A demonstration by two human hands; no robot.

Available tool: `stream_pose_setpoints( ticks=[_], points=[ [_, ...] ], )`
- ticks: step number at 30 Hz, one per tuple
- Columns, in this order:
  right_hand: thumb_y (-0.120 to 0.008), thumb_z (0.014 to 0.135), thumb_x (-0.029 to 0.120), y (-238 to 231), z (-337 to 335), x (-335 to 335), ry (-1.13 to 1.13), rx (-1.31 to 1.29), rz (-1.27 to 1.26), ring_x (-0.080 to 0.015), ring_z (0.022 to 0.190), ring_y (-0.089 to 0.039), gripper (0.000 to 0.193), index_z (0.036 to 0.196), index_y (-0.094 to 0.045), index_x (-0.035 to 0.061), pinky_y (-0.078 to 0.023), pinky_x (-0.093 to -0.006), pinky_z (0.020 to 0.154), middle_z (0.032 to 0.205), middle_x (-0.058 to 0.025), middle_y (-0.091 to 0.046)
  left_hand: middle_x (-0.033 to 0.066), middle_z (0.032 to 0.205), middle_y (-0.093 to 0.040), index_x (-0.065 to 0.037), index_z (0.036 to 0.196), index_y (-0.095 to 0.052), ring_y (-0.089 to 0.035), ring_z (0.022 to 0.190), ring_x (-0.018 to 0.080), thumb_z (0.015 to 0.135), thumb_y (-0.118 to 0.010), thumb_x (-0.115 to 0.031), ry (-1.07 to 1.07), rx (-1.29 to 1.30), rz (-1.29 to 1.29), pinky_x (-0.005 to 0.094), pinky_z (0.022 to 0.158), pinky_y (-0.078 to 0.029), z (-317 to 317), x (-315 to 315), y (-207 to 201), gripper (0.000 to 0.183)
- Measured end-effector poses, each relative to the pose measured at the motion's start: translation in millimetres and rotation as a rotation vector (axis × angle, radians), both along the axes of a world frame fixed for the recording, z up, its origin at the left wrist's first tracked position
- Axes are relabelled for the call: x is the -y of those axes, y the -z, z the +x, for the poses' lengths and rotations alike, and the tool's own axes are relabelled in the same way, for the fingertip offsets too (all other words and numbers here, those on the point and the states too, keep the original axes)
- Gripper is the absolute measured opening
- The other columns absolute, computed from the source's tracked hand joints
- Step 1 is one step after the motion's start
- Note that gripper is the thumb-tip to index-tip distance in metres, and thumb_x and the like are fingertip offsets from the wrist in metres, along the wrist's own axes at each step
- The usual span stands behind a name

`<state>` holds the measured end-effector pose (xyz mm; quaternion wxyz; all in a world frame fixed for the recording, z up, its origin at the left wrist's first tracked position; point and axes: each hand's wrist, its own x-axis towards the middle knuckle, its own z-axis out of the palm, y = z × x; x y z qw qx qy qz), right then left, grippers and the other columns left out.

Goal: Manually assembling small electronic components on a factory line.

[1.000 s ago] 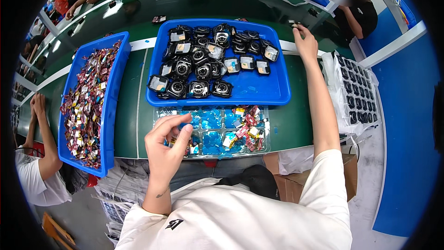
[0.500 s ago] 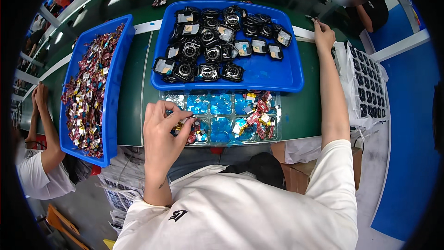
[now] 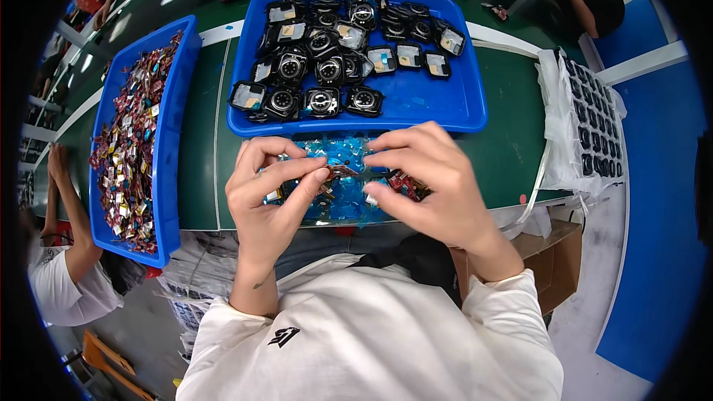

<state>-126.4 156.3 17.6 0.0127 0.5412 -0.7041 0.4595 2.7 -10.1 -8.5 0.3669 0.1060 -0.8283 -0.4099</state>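
Note:
My left hand (image 3: 271,191) is closed in a pinch over the clear compartment tray. Between its thumb and forefinger is a small reddish-brown strip-like part (image 3: 343,171), its end poking out toward the right. My right hand (image 3: 434,182) hovers just right of that part, thumb and fingers apart, with nothing visible between them. Beneath both hands, the clear plastic tray (image 3: 318,220) holds blue film pieces (image 3: 345,150) and small red, white and yellow parts (image 3: 407,184); my hands cover much of it.
Behind the tray stands a blue bin (image 3: 445,113) of black watch-like cases (image 3: 323,102). A long blue bin (image 3: 169,204) of small red parts (image 3: 134,156) is at left. A rack of dark pieces (image 3: 594,126) stands at right. Other people (image 3: 70,275) sit nearby.
My right hand has come back from the far right edge of the table to beside my left hand. The left hand has shifted slightly right, and the reddish part now shows in its pinch.

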Motion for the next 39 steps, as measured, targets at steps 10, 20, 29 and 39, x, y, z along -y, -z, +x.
stream_pose_setpoints(
  ticks=[10,20,29,39],
  points=[
    [-0.069,0.081,0.009,33,19,14,0.010,0.684,-0.173,-0.0081,0.064,-0.052,0.010,0.088,-0.067,0.0020,-0.039,-0.0232,0.053,0.079,-0.0020,-0.065,0.0106,0.106,-0.061,-0.004,0.106,-0.068,-0.053,0.101,0.0238,0.063,-0.078,-0.007,0.070,0.164,-0.132,0.0349,0.085,-0.043,5,7,-9,0.045],
    [-0.067,0.084,0.009,28,22,10,-0.148,0.721,-0.107,-0.0082,0.066,-0.055,0.007,0.086,-0.067,0.0031,-0.039,-0.0238,0.055,0.076,-0.0023,-0.064,0.0128,0.098,-0.066,-0.002,0.086,-0.072,-0.056,0.094,0.0225,0.067,-0.075,-0.002,0.401,-0.021,0.278,0.0302,0.077,-0.043,7,7,-9,0.020],
    [-0.068,0.082,0.007,23,32,15,-0.098,0.598,-0.033,-0.0077,0.065,-0.056,0.006,0.084,-0.064,0.0022,-0.041,-0.0236,0.055,0.074,-0.0011,-0.064,0.0097,0.087,-0.068,-0.001,0.079,-0.069,-0.058,0.082,0.0192,0.069,-0.075,-0.001,0.152,-0.041,0.221,0.0312,0.078,-0.042,11,-4,0,0.012],
    [-0.071,0.080,0.002,38,34,2,-0.044,0.695,-0.123,-0.0077,0.062,-0.059,0.008,0.086,-0.067,-0.0015,-0.047,-0.0214,0.056,0.076,-0.0059,-0.066,0.0050,0.078,-0.066,0.000,0.081,-0.065,-0.056,0.071,0.0118,0.073,-0.073,0.002,0.187,0.036,0.603,0.0257,0.068,-0.043,21,-17,2,0.012]
  ],
)
